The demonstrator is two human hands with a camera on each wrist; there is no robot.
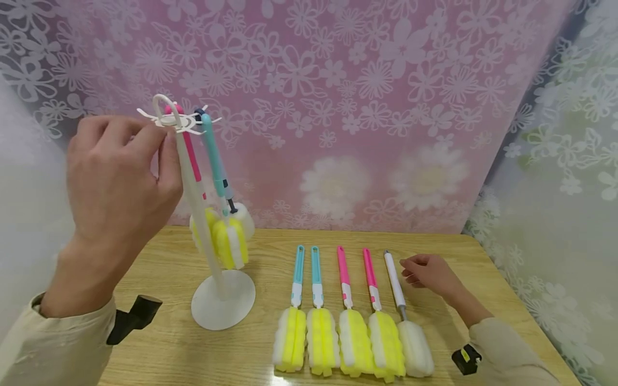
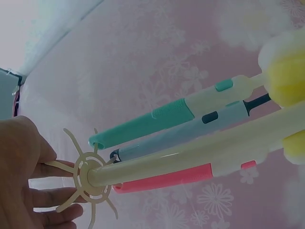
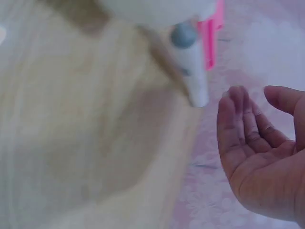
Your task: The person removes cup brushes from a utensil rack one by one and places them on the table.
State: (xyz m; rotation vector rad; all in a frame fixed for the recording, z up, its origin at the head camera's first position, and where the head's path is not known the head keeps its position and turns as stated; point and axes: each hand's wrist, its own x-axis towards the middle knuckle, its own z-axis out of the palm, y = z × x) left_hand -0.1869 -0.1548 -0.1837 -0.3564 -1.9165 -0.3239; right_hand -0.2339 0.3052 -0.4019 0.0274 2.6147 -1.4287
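Note:
A white rack [image 1: 199,212] with a ring of prongs and a round base [image 1: 224,313] stands on the left. My left hand [image 1: 123,166] grips its top by the prongs. From the prongs hang a teal-handled sponge brush [image 2: 143,126], a grey-blue-handled brush [image 2: 181,131] and a pink-handled brush [image 2: 167,179]. My right hand [image 1: 432,273] is beside the white-handled sponge brush [image 1: 394,279], fingers loosely bent, with nothing in it. In the right wrist view, that hand [image 3: 267,157] shows a gap between thumb and fingers.
Left of the white-handled brush, two pink-handled brushes [image 1: 343,268] and two blue-handled brushes [image 1: 299,268] lie in a row on the wooden table [image 1: 164,354]. A flower-patterned pink curtain [image 1: 289,134] hangs behind the table; a pale one [image 1: 569,214] is on the right.

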